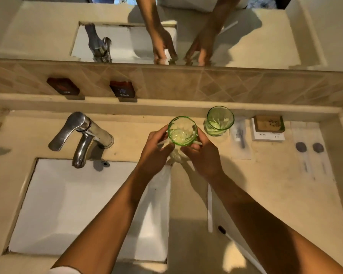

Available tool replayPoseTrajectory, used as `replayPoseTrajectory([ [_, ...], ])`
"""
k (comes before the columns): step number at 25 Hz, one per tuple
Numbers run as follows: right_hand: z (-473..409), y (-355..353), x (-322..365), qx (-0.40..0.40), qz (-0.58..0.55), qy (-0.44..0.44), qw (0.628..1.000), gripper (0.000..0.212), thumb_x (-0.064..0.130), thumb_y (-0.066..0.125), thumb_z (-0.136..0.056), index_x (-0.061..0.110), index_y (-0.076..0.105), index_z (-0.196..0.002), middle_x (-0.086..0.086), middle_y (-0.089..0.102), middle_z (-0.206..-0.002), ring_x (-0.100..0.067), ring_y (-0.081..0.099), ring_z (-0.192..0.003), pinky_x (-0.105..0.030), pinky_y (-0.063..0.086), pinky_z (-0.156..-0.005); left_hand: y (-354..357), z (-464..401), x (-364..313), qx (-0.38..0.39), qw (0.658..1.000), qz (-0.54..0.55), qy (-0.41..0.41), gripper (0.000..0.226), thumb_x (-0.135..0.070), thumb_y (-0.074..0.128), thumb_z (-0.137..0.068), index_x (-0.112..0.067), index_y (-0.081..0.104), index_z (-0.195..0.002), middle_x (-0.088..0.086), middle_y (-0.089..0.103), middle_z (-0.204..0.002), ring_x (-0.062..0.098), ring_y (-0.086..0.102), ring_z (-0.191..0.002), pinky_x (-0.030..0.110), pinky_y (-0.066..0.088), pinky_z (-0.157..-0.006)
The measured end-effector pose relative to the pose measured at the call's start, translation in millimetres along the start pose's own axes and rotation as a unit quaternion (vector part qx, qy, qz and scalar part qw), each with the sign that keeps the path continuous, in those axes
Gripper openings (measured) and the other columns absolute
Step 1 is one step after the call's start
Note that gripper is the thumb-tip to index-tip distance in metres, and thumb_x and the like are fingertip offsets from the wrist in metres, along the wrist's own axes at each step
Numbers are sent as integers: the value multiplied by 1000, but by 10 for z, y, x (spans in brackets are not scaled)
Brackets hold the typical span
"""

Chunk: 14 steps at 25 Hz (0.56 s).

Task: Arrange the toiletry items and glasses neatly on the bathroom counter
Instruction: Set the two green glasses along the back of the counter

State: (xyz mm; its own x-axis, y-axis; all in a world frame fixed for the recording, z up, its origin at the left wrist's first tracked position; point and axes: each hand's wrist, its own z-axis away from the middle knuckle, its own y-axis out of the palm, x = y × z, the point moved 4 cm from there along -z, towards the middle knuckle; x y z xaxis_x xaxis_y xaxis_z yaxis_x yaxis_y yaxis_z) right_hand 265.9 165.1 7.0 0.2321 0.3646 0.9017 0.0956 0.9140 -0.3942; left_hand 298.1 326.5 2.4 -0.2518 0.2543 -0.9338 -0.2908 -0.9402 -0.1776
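Note:
A green drinking glass is held upright between both hands above the beige counter, just right of the sink. My left hand grips its left side and my right hand its right side. Something thin and white, like a wrapper, shows between my fingers under the glass. A second green glass stands on the counter to its right, by the back ledge. Further right lie a clear sachet, a small brown box on a white card and a clear packet with two dark discs.
The white sink basin fills the left half, with a chrome tap behind it. A white toothbrush lies on the counter between my forearms, another with a dark tip nearer the front. HOT and COLD signs and a mirror are behind.

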Motion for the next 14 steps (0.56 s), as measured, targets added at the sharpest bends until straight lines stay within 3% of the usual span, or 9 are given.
replayPoseTrajectory([
  [3,-209,78,-41,-19,-48,7,999,55,17,69,-75,37,58,-125,23,73,-90,3,69,-86,-16,52,-73,-13,-259,-12,12,998,-50,30,52,-13,55,-88,-33,57,-136,-12,56,-121,18,51,-126,38,47,-106],
  [5,-295,105,-99,-35,-87,13,996,54,5,70,-77,25,62,-126,23,74,-90,6,69,-84,-10,50,-71,-13,-363,36,4,995,-85,56,50,-8,56,-94,-28,56,-139,-19,56,-117,15,52,-122,32,47,-101],
  [9,-375,107,-152,-55,-137,43,988,50,2,71,-81,19,63,-127,5,76,-92,5,69,-78,-4,46,-63,29,-500,92,-14,999,-37,7,46,-11,59,-97,-22,55,-142,2,54,-129,13,58,-122,42,48,-109],
  [14,-411,106,-166,-52,-169,54,983,49,1,72,-85,16,61,-130,-7,74,-100,1,69,-81,-6,47,-65,86,-572,111,-5,999,-51,17,42,-13,56,-99,-25,54,-140,3,52,-130,15,56,-123,45,47,-109],
])
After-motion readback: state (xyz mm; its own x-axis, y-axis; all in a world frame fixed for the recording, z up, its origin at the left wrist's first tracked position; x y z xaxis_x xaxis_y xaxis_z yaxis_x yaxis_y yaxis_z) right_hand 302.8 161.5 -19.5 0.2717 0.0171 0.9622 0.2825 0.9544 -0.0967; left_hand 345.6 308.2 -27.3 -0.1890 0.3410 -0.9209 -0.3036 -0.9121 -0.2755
